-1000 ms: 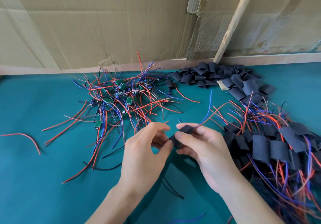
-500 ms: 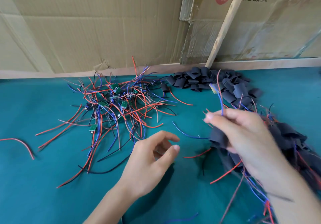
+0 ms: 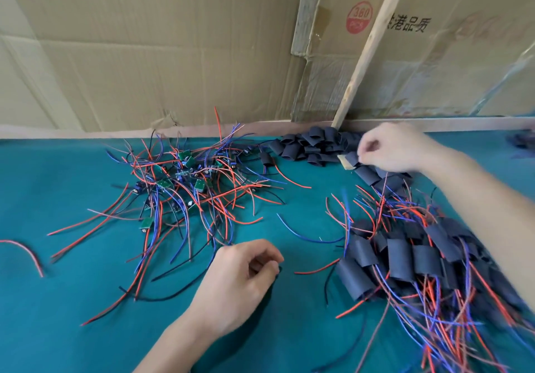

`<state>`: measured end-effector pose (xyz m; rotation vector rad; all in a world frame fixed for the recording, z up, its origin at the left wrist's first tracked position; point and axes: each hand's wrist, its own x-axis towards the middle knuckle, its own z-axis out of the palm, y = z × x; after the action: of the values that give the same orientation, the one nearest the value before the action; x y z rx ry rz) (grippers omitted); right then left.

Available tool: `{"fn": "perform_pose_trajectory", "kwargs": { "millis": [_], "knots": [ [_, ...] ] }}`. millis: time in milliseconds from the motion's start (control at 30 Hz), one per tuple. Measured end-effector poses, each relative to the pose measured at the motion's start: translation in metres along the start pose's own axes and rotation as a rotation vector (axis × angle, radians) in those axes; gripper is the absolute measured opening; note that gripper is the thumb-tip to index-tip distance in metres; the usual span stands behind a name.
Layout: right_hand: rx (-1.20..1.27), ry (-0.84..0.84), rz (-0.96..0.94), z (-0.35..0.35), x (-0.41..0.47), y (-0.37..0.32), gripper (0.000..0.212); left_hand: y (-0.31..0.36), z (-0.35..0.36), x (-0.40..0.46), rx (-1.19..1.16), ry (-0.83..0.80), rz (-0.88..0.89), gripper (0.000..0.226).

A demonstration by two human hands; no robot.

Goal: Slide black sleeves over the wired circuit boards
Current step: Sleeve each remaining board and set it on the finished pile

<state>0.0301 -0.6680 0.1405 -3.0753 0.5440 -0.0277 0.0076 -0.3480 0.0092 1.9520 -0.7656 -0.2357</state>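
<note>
- Right hand (image 3: 393, 146): reaches to the far pile of empty black sleeves (image 3: 312, 146) at the back of the table, beside the foot of a leaning wooden stick (image 3: 367, 51). Fingers curl down with their tips at one sleeve near the pile's right end; whether that sleeve is already pinched or only touched cannot be told.
- Left hand (image 3: 240, 283): rests low over the green table cover (image 3: 58, 300), fingers loosely curled toward the thumb. A dark speck shows at the fingertips, too small to name; otherwise it seems to hold nothing.
- Empty black sleeves: short flattened tubes, heaped loosely. Judged very light, soft-walled and easily squashed; best taken by the flat sides near one end, leaving the mouth free to open.
- Wired circuit boards (image 3: 185, 175): unsleeved stock, small green boards tangled in red, blue and black leads, left of centre and well apart from either hand. Judged light but snag-prone; wires are springy, solder joints likely fragile. Take hold at the board edge rather than pulling a lead.
- Finished pile (image 3: 405, 256): sleeved boards with wires trailing, on the right under the right forearm.
- Stray red wire (image 3: 26, 252): lies alone at the far left.
- Cardboard wall (image 3: 144, 54): backs the table.
</note>
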Motion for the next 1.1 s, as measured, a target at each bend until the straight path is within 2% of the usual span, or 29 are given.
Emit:
{"fn": "perform_pose_trajectory", "kwargs": {
  "millis": [100,167,267,367,467,533,600,700,800,867,967,1033,1100],
  "knots": [
    [-0.109,-0.088,0.045,0.031,0.037,-0.006,0.036,0.0,-0.002,-0.001,0.012,0.002,0.006,0.019],
    [-0.169,-0.082,0.123,0.045,0.046,-0.002,0.036,0.0,-0.003,0.0,0.062,0.063,0.041,0.019],
    [-0.217,-0.01,0.171,0.057,0.047,0.006,0.042,-0.005,-0.012,0.003,0.274,0.269,0.082,0.017],
    [-0.208,0.099,0.153,0.06,0.046,0.012,0.034,-0.013,-0.029,0.008,0.54,0.432,-0.01,0.017],
    [-0.168,0.132,0.169,0.065,0.045,0.018,0.028,-0.021,-0.038,0.011,0.738,0.359,-0.157,0.023],
    [-0.119,0.138,0.191,0.064,0.043,0.017,0.025,-0.024,-0.036,0.01,0.77,0.341,-0.159,0.022],
    [-0.004,0.17,0.223,0.058,0.04,0.012,0.024,-0.023,-0.033,0.01,0.78,0.364,-0.127,0.022],
    [0.264,0.29,0.222,0.041,0.031,-0.009,0.036,-0.024,-0.03,0.011,0.752,0.376,-0.115,0.025],
    [0.722,0.403,0.17,0.036,-0.006,-0.057,0.033,-0.026,-0.033,0.013,0.698,0.423,-0.103,0.027],
    [0.919,0.341,0.075,0.05,-0.041,-0.1,0.03,-0.027,-0.035,0.014,0.663,0.429,-0.083,0.029],
    [1.155,0.13,-0.054,0.087,-0.08,-0.159,0.03,-0.029,-0.036,0.014,0.564,0.412,-0.065,0.027],
    [1.283,0.042,-0.029,0.111,-0.088,-0.183,0.031,-0.027,-0.038,0.014,0.422,0.437,-0.086,0.027],
    [1.335,0.043,0.03,0.125,-0.087,-0.189,0.039,-0.024,-0.04,0.013,0.299,0.476,-0.066,0.026]
  ]
}}
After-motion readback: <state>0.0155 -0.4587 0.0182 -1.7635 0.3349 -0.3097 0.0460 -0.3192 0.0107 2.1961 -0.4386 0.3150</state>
